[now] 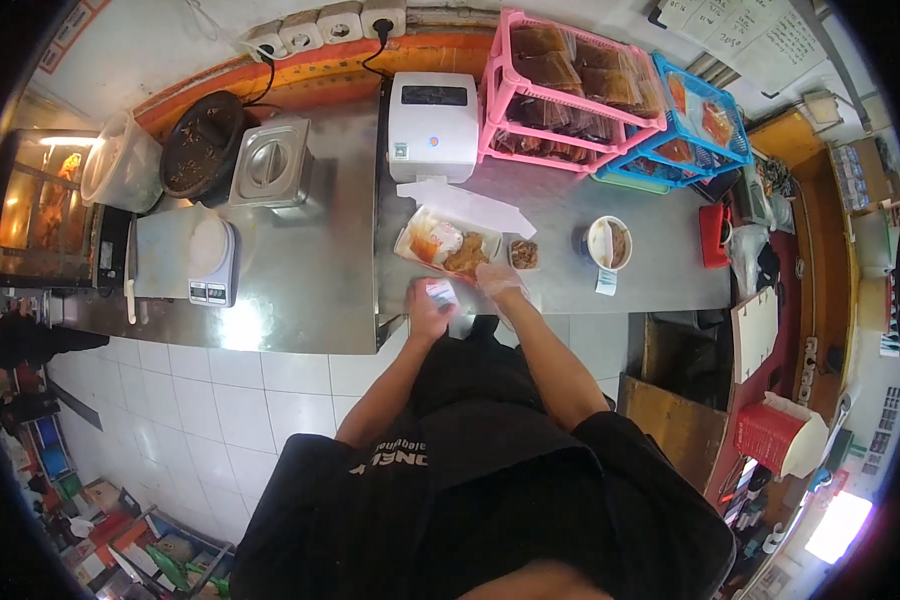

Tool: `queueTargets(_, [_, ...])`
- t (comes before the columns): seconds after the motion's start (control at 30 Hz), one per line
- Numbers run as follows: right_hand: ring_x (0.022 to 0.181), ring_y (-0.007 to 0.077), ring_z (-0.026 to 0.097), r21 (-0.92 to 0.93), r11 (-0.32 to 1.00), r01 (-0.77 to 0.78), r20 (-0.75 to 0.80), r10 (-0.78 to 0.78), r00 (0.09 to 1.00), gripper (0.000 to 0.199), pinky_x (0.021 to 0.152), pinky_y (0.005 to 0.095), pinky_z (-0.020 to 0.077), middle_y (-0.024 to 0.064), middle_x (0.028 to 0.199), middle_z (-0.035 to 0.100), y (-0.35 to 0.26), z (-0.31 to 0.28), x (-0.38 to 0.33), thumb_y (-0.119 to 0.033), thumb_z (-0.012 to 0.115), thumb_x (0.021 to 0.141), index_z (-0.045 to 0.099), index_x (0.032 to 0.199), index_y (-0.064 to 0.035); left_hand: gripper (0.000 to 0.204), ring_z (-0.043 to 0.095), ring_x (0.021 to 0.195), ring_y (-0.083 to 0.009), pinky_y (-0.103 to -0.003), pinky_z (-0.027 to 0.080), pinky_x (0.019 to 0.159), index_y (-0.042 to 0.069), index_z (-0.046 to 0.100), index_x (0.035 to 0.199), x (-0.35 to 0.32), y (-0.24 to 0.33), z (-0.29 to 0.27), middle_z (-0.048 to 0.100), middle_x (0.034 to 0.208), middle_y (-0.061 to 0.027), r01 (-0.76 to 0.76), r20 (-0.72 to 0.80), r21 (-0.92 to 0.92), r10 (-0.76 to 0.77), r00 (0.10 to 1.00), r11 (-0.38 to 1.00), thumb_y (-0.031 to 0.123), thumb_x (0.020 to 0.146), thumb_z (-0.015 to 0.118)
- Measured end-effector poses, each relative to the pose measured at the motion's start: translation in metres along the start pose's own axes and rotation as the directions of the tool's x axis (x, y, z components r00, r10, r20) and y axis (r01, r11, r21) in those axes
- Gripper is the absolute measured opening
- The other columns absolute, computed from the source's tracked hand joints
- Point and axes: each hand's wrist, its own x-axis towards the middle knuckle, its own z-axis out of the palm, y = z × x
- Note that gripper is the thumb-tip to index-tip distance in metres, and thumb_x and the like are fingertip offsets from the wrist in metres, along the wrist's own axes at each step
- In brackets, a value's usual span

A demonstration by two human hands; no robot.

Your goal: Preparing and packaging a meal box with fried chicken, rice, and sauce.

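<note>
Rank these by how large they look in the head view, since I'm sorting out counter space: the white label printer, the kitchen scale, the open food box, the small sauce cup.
1. white label printer
2. open food box
3. kitchen scale, close to the box, unsure
4. small sauce cup

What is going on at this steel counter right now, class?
A person in a black top stands at the steel counter. Their left hand holds a small white packet, while the gloved right hand hovers at the edge of an open takeaway box of fried food. A small sauce cup and a lidded paper bowl stand alongside.
</note>
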Motion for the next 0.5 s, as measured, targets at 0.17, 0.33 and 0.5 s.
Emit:
queueTargets(0.17, [0.076, 0.0363, 0.07, 0.375, 0.926, -0.029, -0.121, 0.08, 0.989, 0.025, 0.065, 0.0456, 0.0536, 0.0214, 0.08, 0.069, 0.02, 0.038, 0.029, -0.021, 0.054, 0.091, 0.066, 0.086, 0.001, 0.07, 0.059, 0.088, -0.0118, -0.024, 0.049, 0.06, 0.009, 0.042, 0.14, 0.0, 0.027, -0.026, 0.052, 0.131, -0.0089, 0.115, 0.297, -0.527, 0.056, 0.953, 0.842, -0.017, 0.076, 0.055])
queueTargets(0.33, [0.06, 0.0262, 0.064, 0.487, 0.873, -0.036, -0.187, 0.144, 0.972, 0.029, 0.053, 0.039, 0.0487, 0.0122, 0.066, 0.063, 0.054, 0.056, 0.053, -0.023, 0.05, 0.094, 0.065, 0.083, -0.0005, 0.067, 0.059, 0.099, -0.0195, -0.031, 0.051, 0.079, 0.007, 0.048, 0.134, 0.002, -0.038, -0.015, 0.055, 0.127, -0.0107, 0.013, 0.308, -0.462, 0.147, 0.94, 0.887, -0.016, 0.071, 0.053])
queueTargets(0.5, [0.056, 0.022, 0.061, 0.383, 0.924, 0.009, -0.064, 0.017, 0.998, 0.027, 0.048, 0.0372, 0.0462, 0.0104, 0.062, 0.059, 0.027, 0.033, 0.036, -0.024, 0.052, 0.094, 0.064, 0.084, -0.0019, 0.055, 0.058, 0.107, -0.0303, -0.039, 0.044, 0.098, 0.004, 0.056, 0.121, -0.006, -0.028, -0.015, 0.06, 0.114, -0.0148, -0.309, -0.079, -0.131, 0.301, 0.95, 0.942, -0.012, 0.069, 0.054])
